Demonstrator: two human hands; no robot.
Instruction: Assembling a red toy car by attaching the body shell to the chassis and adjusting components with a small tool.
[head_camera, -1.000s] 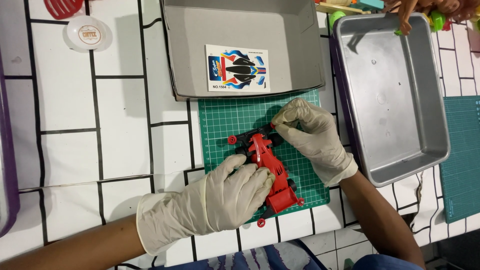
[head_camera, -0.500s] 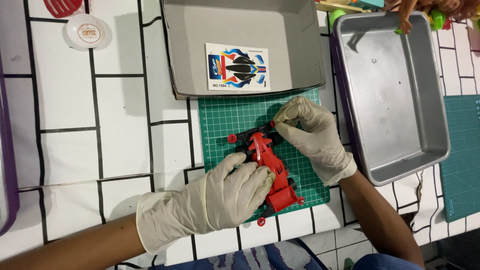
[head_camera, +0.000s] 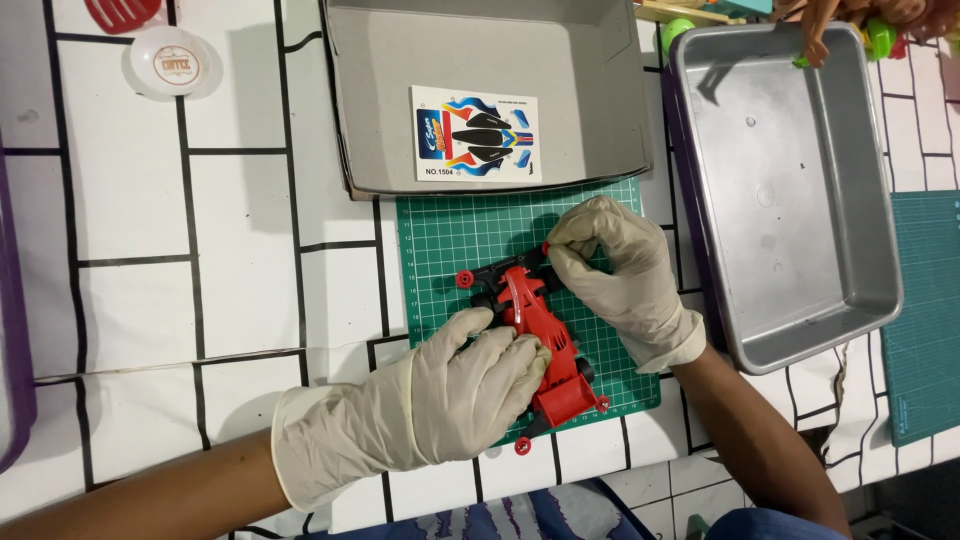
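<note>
Here the gloved left hand (head_camera: 470, 375) pins the red toy race car (head_camera: 545, 345) on the green cutting mat (head_camera: 450, 250), while the right hand (head_camera: 615, 275) pinches a front wheel. Seemingly wheel-fitting; next calls for a steady, straight press.

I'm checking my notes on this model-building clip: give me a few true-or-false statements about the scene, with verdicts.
1. The red toy car lies on a green cutting mat. True.
2. The left hand is bare. False: both hands wear pale gloves.
3. The right hand pinches at the car's front end. True.
4. The metal tray is full of parts. False: nothing shows inside it.
5. A sticker sheet lies in the cardboard box. True.
</note>
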